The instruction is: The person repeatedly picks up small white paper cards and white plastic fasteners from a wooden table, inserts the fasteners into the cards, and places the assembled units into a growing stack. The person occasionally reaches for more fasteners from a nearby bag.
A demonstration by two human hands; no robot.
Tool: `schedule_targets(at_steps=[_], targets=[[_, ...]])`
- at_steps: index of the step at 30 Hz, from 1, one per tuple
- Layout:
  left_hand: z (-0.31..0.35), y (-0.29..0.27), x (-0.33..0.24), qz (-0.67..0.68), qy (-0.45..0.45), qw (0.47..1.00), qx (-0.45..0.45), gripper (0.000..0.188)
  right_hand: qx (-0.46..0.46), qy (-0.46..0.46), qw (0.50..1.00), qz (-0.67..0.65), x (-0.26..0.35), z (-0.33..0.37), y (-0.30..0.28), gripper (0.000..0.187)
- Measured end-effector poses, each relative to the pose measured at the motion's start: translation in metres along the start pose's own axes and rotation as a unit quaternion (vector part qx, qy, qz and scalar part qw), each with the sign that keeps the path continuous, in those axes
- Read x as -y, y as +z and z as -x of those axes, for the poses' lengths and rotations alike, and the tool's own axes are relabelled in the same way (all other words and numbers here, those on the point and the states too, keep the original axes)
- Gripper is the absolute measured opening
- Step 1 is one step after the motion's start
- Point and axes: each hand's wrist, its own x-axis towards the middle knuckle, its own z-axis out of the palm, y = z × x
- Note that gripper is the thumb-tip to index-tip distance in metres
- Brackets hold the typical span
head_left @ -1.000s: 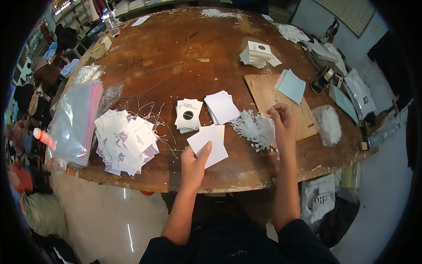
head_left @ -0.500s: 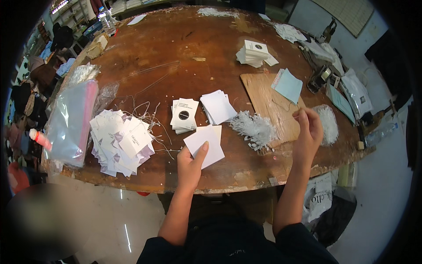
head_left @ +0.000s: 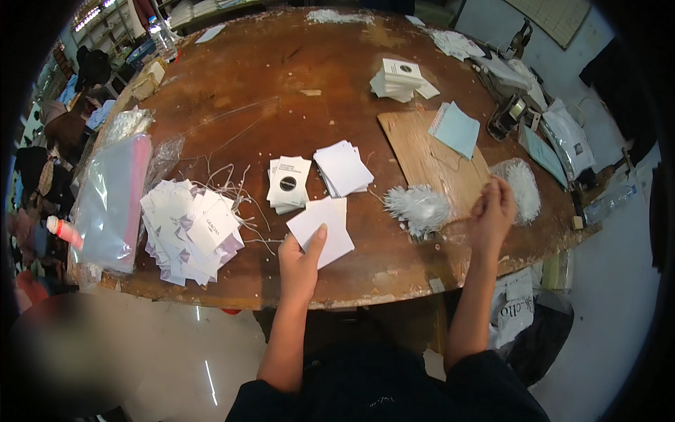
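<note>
My left hand (head_left: 301,266) grips a few square white cards (head_left: 327,228), thumb on top, above the table's near side. My right hand (head_left: 494,216) is raised over the right edge of a wooden board (head_left: 411,151), its fingers pinched together; anything between them is too thin to make out. Between the hands lies a bundle of white tag strings (head_left: 417,209), partly against the board. Just beyond the held cards sit a stack of blank white cards (head_left: 343,169) and a stack of printed cards with a black circle (head_left: 288,181). To the left spreads a pile of strung tags (head_left: 190,228).
Clear plastic bags (head_left: 112,200) and a red-and-white bottle (head_left: 63,231) lie at the left edge. Another card stack (head_left: 399,81) stands farther back. Light blue paper (head_left: 455,130) rests on the board. A clear packet of white strings (head_left: 518,191) and a tape dispenser (head_left: 508,116) are right.
My right hand has lowered slightly and its fingers have curled in more. The string bundle looks more gathered and sits closer to the board. My left hand keeps its hold on the cards.
</note>
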Motion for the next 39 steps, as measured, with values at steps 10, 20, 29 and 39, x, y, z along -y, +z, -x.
schedule_targets(at_steps=[10,20,29,39], targets=[[0.003,0.013,-0.01,-0.009,-0.032,0.995,0.099,0.031,0.013,0.021,1.0,0.003,-0.014,0.003,0.001,0.017],[-0.023,0.063,0.007,-0.112,-0.104,0.936,0.317,0.038,0.037,0.182,0.969,-0.166,-0.042,-0.005,0.01,0.015],[-0.01,0.056,0.0,0.014,-0.13,0.949,0.287,0.047,0.004,-0.009,0.998,-0.064,0.007,0.008,0.008,0.025],[0.011,-0.003,-0.002,0.284,-0.183,0.924,0.181,0.036,0.37,-0.147,0.911,0.108,0.004,0.101,0.117,0.037]])
